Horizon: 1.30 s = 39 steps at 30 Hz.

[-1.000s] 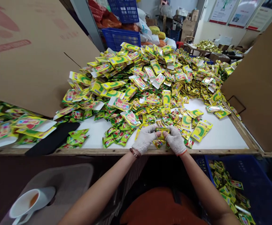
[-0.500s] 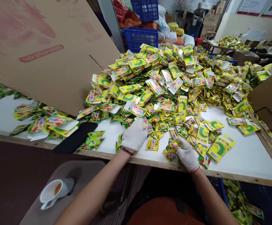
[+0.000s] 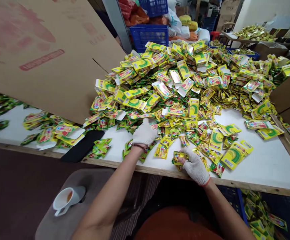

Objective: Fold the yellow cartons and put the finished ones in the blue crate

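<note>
Both my hands wear white knit gloves. My right hand [image 3: 194, 164] rests near the table's front edge, closed on a small stack of yellow-green sachets [image 3: 179, 156]. My left hand [image 3: 145, 134] reaches forward into the front of the big heap of yellow-green sachets and flat cartons [image 3: 180, 83], its fingers curled down over loose sachets; what it grips is hidden. A single loose sachet [image 3: 161, 150] lies between the two hands on the white table [image 3: 260, 163].
A large cardboard sheet [image 3: 42, 53] leans over the table's left. A black flat object [image 3: 83, 150] and a small sachet pile [image 3: 98, 148] lie left of my arm. A cup with tea [image 3: 66, 200] stands on a grey stool. Blue crates sit behind the heap and below right.
My hands parted from a shared packet stack. The left reached forward into the heap; the right stayed near the edge with the stack. The view swung left.
</note>
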Each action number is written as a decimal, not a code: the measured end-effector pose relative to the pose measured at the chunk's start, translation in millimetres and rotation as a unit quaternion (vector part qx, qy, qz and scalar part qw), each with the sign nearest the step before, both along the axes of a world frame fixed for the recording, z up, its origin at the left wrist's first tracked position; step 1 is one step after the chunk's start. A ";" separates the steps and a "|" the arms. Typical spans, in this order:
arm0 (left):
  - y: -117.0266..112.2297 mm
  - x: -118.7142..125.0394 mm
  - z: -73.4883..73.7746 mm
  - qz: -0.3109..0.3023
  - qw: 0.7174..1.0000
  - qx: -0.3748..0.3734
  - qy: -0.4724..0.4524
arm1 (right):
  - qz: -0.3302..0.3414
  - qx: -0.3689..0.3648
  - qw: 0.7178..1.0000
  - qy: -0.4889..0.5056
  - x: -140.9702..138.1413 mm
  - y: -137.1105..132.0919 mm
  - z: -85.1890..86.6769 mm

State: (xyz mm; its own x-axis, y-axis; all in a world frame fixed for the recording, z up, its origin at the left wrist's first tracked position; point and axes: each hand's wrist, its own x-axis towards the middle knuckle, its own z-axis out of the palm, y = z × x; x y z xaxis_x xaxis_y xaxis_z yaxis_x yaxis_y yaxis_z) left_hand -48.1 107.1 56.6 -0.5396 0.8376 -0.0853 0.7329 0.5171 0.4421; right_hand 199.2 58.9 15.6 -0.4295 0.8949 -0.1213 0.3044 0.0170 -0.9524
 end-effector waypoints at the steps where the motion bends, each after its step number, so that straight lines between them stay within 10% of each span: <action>1: -6.9 -2.5 -1.2 0.007 0.998 0.041 -0.044 | -0.002 0.002 1.000 0.002 0.6 -0.9 0.8; 5: -43.9 -5.4 -3.7 -0.016 0.928 0.234 -0.288 | -0.019 -0.040 0.997 0.062 3.3 -4.2 4.4; 8: -69.9 1.4 1.3 -0.085 0.908 0.229 -0.339 | -0.042 -0.093 0.981 0.165 5.1 -1.9 12.9; 14: -78.1 40.9 -1.7 -0.310 0.921 0.144 -0.185 | -0.043 -0.162 0.957 0.235 0.7 15.7 29.5; 20: -73.1 81.6 -30.0 -0.300 0.934 0.177 0.075 | -0.139 -0.153 0.952 0.224 -4.9 13.8 13.1; 26: -71.8 77.9 -29.1 -0.342 0.914 0.164 0.143 | -0.203 -0.037 0.966 0.155 11.3 20.9 13.9; 31: -68.9 77.8 -19.2 -0.382 0.896 0.175 0.145 | -0.073 0.146 0.986 -0.033 27.7 34.7 24.7; 39: -64.8 81.6 -29.6 -0.420 0.881 0.183 0.120 | 0.079 0.161 0.978 -0.108 34.4 45.7 39.8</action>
